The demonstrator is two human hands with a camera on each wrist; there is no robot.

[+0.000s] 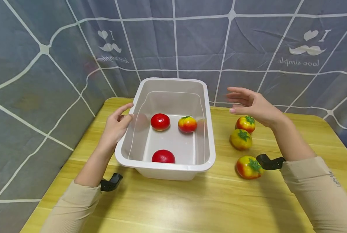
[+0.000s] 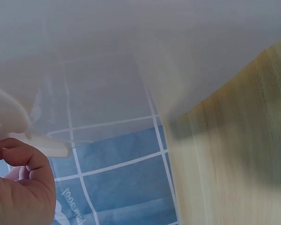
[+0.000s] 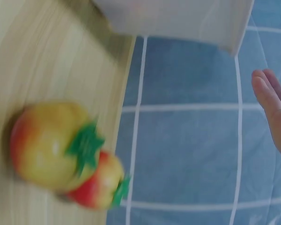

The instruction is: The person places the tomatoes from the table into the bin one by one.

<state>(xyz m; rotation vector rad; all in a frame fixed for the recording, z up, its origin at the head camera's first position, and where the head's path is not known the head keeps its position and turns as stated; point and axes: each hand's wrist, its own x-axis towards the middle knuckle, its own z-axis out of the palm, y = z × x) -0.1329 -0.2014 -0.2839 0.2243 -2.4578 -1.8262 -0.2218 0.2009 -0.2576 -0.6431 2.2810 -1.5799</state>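
A white plastic basin stands on the table, its rim gripped on the left side by my left hand. In the left wrist view the curled fingers of that hand are at the basin's rim. Inside lie a red tomato, a yellow-red tomato with a green top, and another red tomato near the front wall. My right hand hovers to the basin's right with loosely bent fingers, holding nothing. Under and in front of it are three yellow-red tomatoes, the nearest one beside the wrist strap.
The wooden table carries everything. A grey-blue curtain with white lines hangs behind it and along the left. The two farther tomatoes, a small one and a yellower one, sit close together on the right.
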